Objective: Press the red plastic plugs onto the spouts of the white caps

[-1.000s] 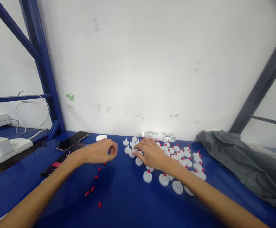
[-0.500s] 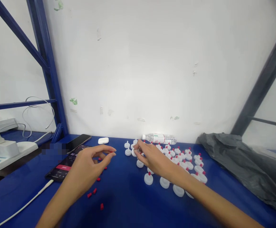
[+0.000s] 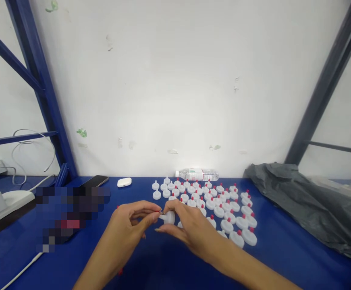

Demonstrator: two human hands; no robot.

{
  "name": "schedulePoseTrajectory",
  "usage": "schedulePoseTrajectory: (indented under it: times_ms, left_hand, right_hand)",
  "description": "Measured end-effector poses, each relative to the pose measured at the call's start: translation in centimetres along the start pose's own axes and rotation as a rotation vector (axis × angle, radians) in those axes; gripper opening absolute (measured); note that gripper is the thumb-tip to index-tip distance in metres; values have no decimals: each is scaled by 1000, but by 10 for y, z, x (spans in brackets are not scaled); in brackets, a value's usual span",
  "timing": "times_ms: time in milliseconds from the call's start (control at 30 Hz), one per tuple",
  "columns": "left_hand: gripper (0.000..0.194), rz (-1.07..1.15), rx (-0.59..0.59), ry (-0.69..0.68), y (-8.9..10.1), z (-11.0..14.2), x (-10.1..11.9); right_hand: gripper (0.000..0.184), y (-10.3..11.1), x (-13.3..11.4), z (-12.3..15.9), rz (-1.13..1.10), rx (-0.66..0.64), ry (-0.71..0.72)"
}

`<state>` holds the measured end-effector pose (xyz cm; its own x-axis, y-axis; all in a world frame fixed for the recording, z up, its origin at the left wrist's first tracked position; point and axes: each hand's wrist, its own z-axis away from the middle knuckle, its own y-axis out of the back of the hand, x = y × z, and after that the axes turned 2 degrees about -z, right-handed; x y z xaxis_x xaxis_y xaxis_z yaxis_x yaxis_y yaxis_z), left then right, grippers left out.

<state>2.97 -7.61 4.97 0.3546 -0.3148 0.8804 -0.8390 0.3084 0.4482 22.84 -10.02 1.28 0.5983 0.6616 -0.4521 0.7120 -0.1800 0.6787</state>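
My right hand [image 3: 190, 225] is closed around a white plastic nozzle cap [image 3: 169, 218], tipped sideways with its spout toward the left. My left hand [image 3: 136, 223] pinches a small red tip cap [image 3: 157, 211] at the end of that spout; the fingertips hide most of it. Whether the red piece sits on the spout, I cannot tell. Just beyond my right hand stand many white nozzle caps with red tips [image 3: 219, 211]. Several white nozzle caps with bare spouts [image 3: 156, 195] are at the group's left end. A loose red tip cap [image 3: 120, 271] lies beside my left forearm.
A clear plastic bottle [image 3: 198, 174] lies along the wall behind the caps. A white earbud case [image 3: 124, 182] and a phone [image 3: 98, 181] are at the back left, near a white power strip [image 3: 9, 205]. Grey plastic sheeting [image 3: 302, 205] covers the right side.
My right hand has picked up a white nozzle cap and brought it nearer. My left hand has moved right with the red tip cap, and the two hands now meet. The view has shifted slightly.
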Motion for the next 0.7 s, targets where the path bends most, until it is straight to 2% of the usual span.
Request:
schedulePoseTrajectory:
  times_ms: [200, 333, 533, 700]
  left_hand:
    - [38, -118, 29, -3, -1, 0, 1]
    - [34, -171, 5, -11, -2, -1, -1]
    - [35, -469, -18, -169, -8, -3, -12]
    - [39, -540, 29, -191, -20, 0, -14]
  right_hand:
    - [25, 0, 3, 2, -39, 76, 27]
    - [25, -4, 4, 3, -33, 114, 61]
    - [25, -7, 3, 4, 9, 182, 105]
    - [24, -6, 0, 3, 20, 252, 157]
